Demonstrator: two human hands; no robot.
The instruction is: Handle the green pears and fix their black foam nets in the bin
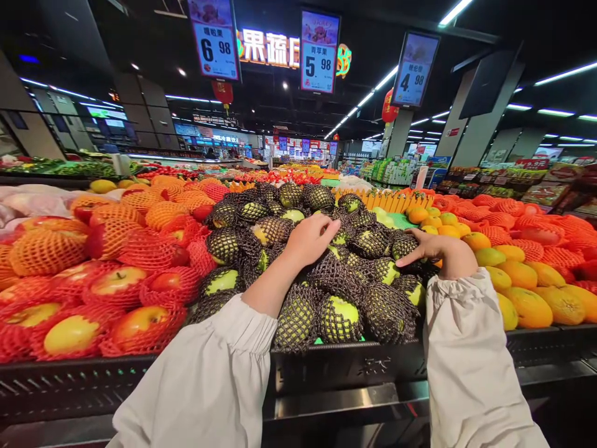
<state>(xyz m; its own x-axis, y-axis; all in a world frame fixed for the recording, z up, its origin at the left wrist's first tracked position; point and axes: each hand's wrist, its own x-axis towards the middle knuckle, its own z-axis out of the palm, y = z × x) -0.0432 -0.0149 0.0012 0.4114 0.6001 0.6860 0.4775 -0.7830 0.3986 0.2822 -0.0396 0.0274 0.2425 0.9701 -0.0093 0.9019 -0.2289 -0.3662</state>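
Note:
A heap of green apples in black foam nets (340, 314) fills the middle of the display in front of me. My left hand (311, 239) is palm down over the middle of the heap, thumb stretched out and apart from the loosely bent fingers. Its fingertips are partly hidden, and I see nothing held in it. At the heap's right side, my right hand (430, 246) has thumb and fingers around one netted green apple (403, 244). That apple is still among the others. Part of its far side is hidden.
Red apples in red and orange nets (119, 280) are piled to the left. Oranges (527, 308) lie to the right, with red-netted fruit (555, 249) beyond. A black display edge (345, 367) runs along the front. Price signs (319, 53) hang overhead.

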